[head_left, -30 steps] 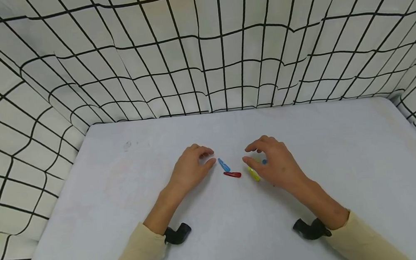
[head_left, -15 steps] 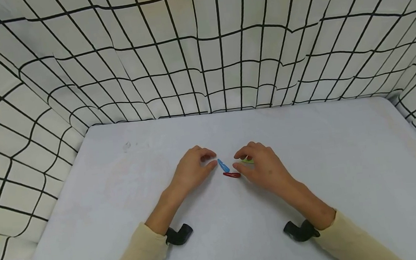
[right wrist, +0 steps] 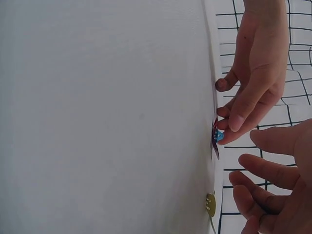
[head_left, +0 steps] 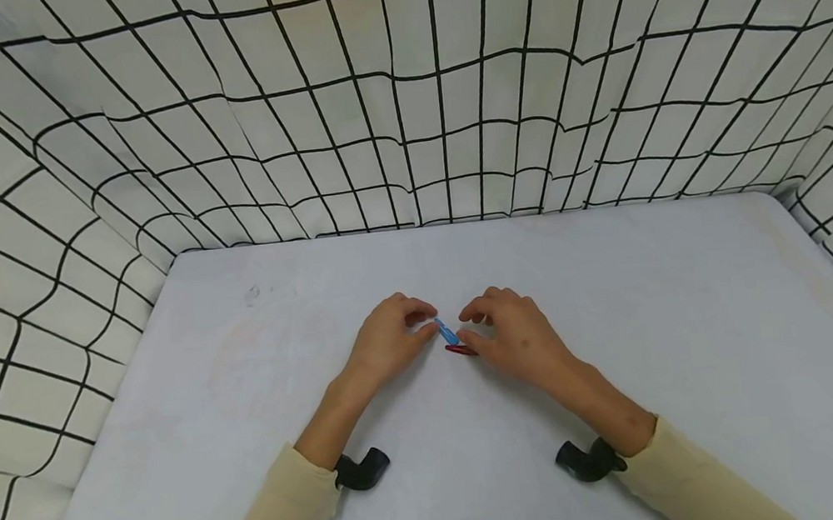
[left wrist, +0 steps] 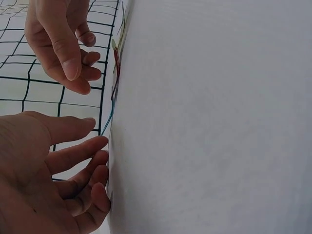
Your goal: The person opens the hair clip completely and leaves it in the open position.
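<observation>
On the white table lie a blue snap hair clip (head_left: 447, 331) and a red snap hair clip (head_left: 459, 350), their ends close together. My left hand (head_left: 383, 347) is beside the blue clip's far end, thumb and index finger parted around that end. From the other side, my right hand (head_left: 522, 338) hovers over the red clip's right end with loosely bent fingers and a gap between thumb and index finger. A yellow clip (right wrist: 210, 204) shows below the right fingers in the right wrist view; in the head view the right hand hides it.
Black netting (head_left: 416, 101) over a pale backing rises behind the table (head_left: 250, 410) and along both sides. Dark curved wrist mounts (head_left: 362, 469) stick out from both sleeves. A faint grey smudge (head_left: 252, 292) marks the tabletop at the far left.
My right hand has moved left toward the blue and red clips, covering the yellow clips that showed earlier. My left hand has edged slightly right to the blue clip's end.
</observation>
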Available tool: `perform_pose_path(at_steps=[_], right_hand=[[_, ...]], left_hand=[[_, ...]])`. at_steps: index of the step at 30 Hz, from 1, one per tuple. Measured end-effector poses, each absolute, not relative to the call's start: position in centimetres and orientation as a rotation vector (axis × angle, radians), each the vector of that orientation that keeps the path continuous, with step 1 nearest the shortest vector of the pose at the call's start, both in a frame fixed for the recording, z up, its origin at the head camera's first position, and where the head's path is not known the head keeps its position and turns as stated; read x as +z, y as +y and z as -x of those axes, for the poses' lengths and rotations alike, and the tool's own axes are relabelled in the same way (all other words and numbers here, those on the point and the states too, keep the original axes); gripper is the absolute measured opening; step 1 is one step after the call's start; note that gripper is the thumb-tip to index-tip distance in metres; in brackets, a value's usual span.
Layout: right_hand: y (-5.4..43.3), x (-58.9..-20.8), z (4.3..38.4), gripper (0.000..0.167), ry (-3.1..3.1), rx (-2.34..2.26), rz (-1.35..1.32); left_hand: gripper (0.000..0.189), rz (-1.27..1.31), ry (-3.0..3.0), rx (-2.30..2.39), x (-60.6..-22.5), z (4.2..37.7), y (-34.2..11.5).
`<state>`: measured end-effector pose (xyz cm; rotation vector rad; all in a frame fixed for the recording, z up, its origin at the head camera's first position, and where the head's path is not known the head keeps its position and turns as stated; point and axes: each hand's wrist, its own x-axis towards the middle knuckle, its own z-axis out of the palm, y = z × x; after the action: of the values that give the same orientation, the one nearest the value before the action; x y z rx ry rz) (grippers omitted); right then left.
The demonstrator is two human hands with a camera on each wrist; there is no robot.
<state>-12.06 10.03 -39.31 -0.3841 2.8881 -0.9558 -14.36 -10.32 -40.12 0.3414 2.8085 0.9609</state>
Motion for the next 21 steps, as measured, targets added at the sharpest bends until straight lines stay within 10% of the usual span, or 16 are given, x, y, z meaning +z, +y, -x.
perform_pose_path(at_steps=[21], right_hand=[[8.7,-39.4,12.1,0.023,2.873,-0.822,0.398]], left_hand=[[0.025,-0.368,2.82,0.938,-40.1,14.3,-10.4]])
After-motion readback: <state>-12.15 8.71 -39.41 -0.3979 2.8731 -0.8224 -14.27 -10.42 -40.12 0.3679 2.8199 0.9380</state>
